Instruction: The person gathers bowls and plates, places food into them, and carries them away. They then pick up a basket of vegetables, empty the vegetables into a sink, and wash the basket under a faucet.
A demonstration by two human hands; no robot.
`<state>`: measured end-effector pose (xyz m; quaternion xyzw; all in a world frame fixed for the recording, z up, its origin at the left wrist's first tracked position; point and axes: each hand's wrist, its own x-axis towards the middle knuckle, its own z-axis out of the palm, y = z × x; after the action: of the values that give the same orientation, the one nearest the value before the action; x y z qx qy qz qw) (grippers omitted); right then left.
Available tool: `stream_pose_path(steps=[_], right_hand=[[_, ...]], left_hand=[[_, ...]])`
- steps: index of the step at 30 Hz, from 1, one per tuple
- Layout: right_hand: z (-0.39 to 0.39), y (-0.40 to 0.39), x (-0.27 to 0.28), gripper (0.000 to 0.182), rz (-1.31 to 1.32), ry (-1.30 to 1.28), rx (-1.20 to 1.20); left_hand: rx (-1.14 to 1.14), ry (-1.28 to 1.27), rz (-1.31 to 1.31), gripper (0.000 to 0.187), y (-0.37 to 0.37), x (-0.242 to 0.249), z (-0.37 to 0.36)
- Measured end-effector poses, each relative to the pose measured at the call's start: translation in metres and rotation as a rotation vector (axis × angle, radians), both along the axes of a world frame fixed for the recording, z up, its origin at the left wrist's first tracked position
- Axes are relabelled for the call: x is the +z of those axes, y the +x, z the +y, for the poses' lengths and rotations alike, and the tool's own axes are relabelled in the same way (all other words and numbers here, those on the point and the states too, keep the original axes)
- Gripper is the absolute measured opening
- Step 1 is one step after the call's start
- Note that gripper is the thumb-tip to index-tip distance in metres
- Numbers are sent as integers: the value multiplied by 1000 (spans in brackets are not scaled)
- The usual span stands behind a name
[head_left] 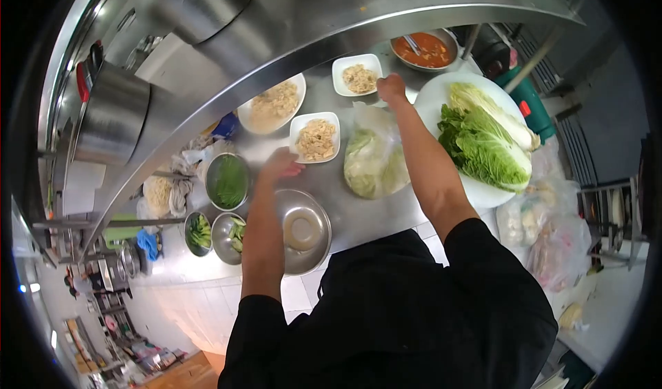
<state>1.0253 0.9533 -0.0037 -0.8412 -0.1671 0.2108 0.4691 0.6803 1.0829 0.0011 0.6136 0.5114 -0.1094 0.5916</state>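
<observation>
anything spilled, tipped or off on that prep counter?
Nothing stands out. The left hand holds the edge of a square dish of shredded food, which sits flat; the right hand rests by a second square dish. The bagged cabbage and the plate of lettuce lie flat on the counter, no spills visible.

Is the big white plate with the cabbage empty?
No, the big white plate holds leafy green cabbage across most of it.

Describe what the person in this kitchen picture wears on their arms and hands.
Both arms have short black sleeves reaching about to the elbow, part of a black top. The forearms are bare. The left hand and right hand wear no gloves; no watch, ring or band shows.
</observation>
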Motion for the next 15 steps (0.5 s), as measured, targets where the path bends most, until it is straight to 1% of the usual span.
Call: stream_pose_path(steps=[1, 2, 4, 5, 7, 10, 11, 13, 14, 15], right_hand=[[5, 1, -3, 30, 79, -51, -4], [9, 1, -7, 30, 82, -49, 19], [10, -4, -1, 26, 395, 63, -132], [14, -3, -2, 22, 393, 67, -158], [18, 2, -3, 21, 364, 20, -118], [20, 8, -12, 19, 280, -66, -48], [23, 10, -14, 21, 217, -117, 2], [23, 12, -12, 23, 78, -216, 115], [24, 10, -8, 23, 71, -213, 124], [25, 8, -7, 23, 77, -207, 117]], left_hand=[[0, 7, -32, 25, 1, 0, -1], [-1, 14, -64, 26, 0, -1, -2], [57, 53, -58, 25, 4, 8, -13], [71, 92, -51, 25, 5, 12, -15], [84, 152, -43, 27, 2, 13, -15], [95, 128, -7, 29, -10, 10, -11], [109, 131, -12, 29, -14, 9, -10], [105, 99, 78, 29, -26, -5, -2], [115, 102, 72, 29, -32, -8, 0], [183, 103, 78, 30, -36, -10, -1]])
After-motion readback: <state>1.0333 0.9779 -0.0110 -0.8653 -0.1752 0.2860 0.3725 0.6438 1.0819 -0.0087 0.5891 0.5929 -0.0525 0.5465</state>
